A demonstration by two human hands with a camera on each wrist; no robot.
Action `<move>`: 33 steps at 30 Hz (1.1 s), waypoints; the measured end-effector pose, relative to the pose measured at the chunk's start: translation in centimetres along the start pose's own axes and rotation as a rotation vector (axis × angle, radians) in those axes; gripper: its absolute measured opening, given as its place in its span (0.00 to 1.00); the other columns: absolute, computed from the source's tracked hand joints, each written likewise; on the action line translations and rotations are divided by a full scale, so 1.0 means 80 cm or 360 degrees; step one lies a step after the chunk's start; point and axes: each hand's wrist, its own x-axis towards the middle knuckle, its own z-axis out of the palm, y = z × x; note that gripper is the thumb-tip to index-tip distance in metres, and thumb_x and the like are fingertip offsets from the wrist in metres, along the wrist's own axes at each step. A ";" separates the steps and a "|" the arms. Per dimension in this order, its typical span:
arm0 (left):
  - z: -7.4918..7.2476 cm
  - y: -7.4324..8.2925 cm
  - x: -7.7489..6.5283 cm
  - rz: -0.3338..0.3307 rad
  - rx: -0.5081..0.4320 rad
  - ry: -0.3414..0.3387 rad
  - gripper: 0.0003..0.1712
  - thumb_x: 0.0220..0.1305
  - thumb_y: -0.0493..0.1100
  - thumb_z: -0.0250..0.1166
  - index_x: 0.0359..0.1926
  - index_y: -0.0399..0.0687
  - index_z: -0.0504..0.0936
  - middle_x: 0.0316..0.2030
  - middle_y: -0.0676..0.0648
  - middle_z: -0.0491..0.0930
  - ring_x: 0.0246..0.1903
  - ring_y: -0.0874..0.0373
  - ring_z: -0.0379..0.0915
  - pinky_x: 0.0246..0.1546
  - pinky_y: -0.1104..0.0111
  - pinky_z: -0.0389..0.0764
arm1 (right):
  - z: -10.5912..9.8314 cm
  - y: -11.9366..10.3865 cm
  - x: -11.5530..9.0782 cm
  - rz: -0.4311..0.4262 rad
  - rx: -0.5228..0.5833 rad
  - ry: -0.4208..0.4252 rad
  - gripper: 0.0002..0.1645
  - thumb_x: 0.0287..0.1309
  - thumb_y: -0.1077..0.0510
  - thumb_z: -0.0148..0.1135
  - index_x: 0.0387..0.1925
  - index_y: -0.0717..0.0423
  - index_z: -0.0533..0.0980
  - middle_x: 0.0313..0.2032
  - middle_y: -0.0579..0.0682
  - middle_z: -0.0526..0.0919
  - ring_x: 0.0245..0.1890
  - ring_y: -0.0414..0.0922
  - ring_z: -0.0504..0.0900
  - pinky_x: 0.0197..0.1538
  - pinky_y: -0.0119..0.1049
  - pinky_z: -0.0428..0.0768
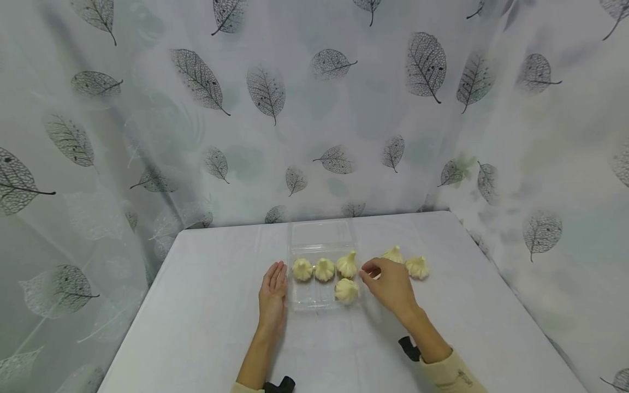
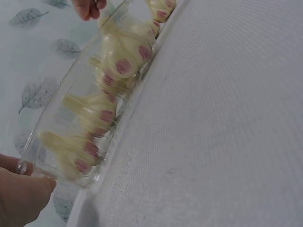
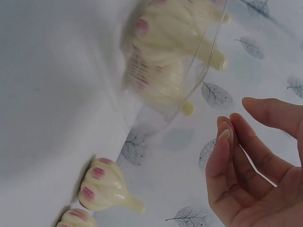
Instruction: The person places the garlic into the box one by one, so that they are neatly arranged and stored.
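A clear plastic box (image 1: 307,300) with its lid folded back holds several garlic bulbs. Three of them stand in the back row, from the left bulb (image 1: 302,269) to the right one (image 1: 347,265); another bulb (image 1: 346,291) sits at the front right. Along the box's left side my left hand (image 1: 273,303) rests with fingers extended, and in the left wrist view its thumb (image 2: 35,189) meets the box's end. Just right of the box hovers my right hand (image 1: 390,285), thumb apart from its bent fingers (image 3: 246,156), nothing held between them.
Two more garlic bulbs lie on the white table right of the box, one bulb (image 1: 417,267) in plain sight and another bulb (image 1: 393,254) partly behind my right hand. The raised lid (image 1: 321,234) lies toward the back edge. A leaf-patterned curtain (image 1: 304,120) surrounds the table.
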 end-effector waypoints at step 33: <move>-0.001 -0.001 0.000 0.0014 -0.0013 -0.0011 0.36 0.74 0.20 0.40 0.80 0.33 0.48 0.81 0.36 0.49 0.81 0.46 0.44 0.80 0.60 0.53 | -0.061 0.096 0.018 0.0367 -0.0122 0.0446 0.16 0.57 0.61 0.74 0.47 0.64 0.87 0.46 0.70 0.85 0.47 0.66 0.82 0.46 0.64 0.79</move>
